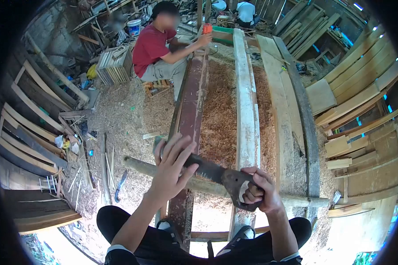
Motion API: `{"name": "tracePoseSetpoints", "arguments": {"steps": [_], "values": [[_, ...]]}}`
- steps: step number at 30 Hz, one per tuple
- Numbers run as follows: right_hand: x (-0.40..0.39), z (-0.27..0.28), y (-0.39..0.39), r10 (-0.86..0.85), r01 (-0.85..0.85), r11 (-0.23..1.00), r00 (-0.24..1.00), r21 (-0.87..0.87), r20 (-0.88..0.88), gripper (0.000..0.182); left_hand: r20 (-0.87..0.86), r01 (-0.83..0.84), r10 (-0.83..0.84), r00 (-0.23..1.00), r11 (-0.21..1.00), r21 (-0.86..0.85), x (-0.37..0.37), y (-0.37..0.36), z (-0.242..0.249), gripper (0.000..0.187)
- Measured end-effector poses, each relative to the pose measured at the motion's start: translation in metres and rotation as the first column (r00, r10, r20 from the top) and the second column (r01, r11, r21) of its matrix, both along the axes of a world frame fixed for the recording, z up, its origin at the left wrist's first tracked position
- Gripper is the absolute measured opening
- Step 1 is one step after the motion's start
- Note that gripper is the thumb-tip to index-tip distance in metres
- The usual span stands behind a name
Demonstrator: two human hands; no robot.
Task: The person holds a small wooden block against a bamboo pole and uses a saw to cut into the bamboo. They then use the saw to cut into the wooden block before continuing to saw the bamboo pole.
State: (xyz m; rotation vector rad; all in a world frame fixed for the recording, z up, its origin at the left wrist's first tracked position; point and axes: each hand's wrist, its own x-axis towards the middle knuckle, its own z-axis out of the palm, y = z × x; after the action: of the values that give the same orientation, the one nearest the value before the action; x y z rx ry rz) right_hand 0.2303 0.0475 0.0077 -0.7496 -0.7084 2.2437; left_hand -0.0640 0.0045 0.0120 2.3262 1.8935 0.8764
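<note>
My right hand [262, 191] grips the dark worn handle of a hand saw [216, 173]. The saw's blade runs left from the handle, across a long reddish-brown plank [191, 106]. My left hand [172, 167] rests flat on the blade's far end, fingers spread, above the plank. A round wooden pole [208, 185] lies crosswise under the blade and the planks. My knees in dark trousers show at the bottom, with my shoes below the planks.
A pale plank [245, 101] and wider boards [287, 101] lie beside the red plank over sawdust [219, 115]. A person in a red shirt [157, 46] crouches at the far end holding an orange object. Stacked planks stand on the right, curved boards on the left.
</note>
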Motion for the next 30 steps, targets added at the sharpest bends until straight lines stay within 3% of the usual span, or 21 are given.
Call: {"name": "tracePoseSetpoints", "arguments": {"steps": [4, 5, 8, 14, 21, 26, 28, 30], "values": [[0.004, 0.000, -0.013, 0.034, -0.043, 0.993, 0.996, 0.110, 0.084, 0.034, 0.052, 0.110, -0.104, 0.993, 0.986, -0.128, -0.003, 0.002, 0.007, 0.033], [0.005, -0.001, -0.017, -0.010, 0.006, 0.999, 0.997, 0.042, 0.077, 0.033, 0.115, 0.111, -0.109, 0.987, 0.994, -0.015, 0.001, 0.004, 0.005, 0.034], [0.006, 0.004, -0.025, -0.013, -0.013, 0.991, 0.981, 0.132, 0.193, 0.029, 0.156, 0.174, -0.166, 0.974, 0.984, -0.038, 0.004, -0.002, -0.005, 0.034], [0.013, 0.010, -0.041, -0.095, 0.039, 0.961, 0.976, 0.273, 0.196, 0.023, 0.071, 0.098, -0.104, 0.992, 0.991, 0.089, 0.021, -0.018, 0.013, 0.037], [0.011, -0.001, -0.053, -0.106, 0.043, 0.951, 0.975, 0.306, 0.194, 0.022, 0.123, 0.084, -0.091, 0.988, 0.995, 0.055, 0.022, -0.028, 0.004, 0.037], [0.003, -0.013, -0.059, -0.128, 0.081, 0.953, 0.981, 0.292, 0.146, 0.026, 0.175, 0.087, -0.093, 0.980, 0.995, 0.038, 0.016, -0.030, -0.010, 0.034], [0.001, 0.002, -0.055, -0.104, 0.037, 0.974, 0.948, 0.222, 0.300, 0.027, 0.200, 0.094, -0.090, 0.976, 0.996, -0.010, 0.013, -0.024, -0.013, 0.035], [0.000, 0.011, -0.045, 0.011, -0.042, 0.995, 0.945, 0.087, 0.327, 0.031, 0.241, 0.121, -0.096, 0.966, 0.988, -0.091, 0.010, -0.015, -0.023, 0.036]]}}
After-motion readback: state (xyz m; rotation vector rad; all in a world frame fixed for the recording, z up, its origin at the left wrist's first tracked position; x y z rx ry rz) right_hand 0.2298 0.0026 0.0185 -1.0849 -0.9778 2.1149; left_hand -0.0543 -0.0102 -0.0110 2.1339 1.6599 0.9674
